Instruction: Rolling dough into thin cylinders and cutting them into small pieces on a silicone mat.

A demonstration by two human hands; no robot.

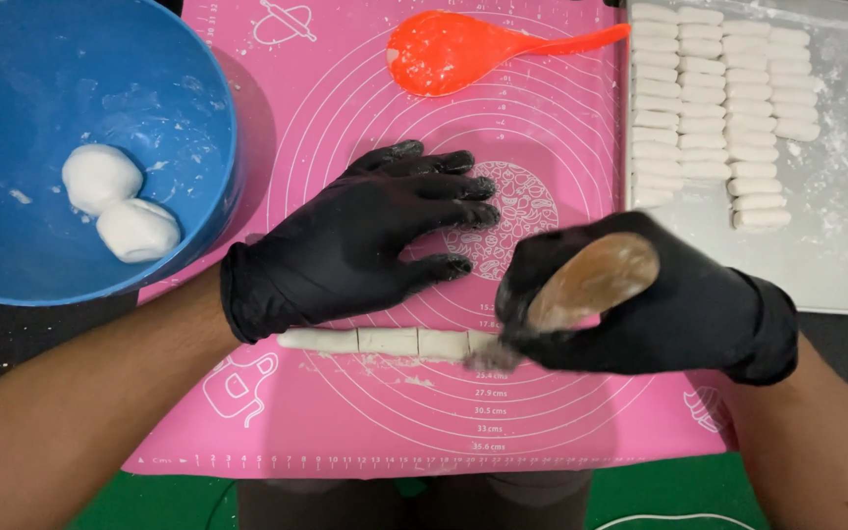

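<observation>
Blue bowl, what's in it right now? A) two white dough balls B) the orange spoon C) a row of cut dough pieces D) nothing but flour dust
A: two rounded white dough balls lie side by side, touching, in the blue bowl; the cut pieces lie in rows on the tray and the orange spoon is on the pink mat.

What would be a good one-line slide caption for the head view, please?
Gloved right hand cuts a dough rope on a pink mat; left hand rests above it.

Black gloves on left hand and right hand, bare forearms
</observation>
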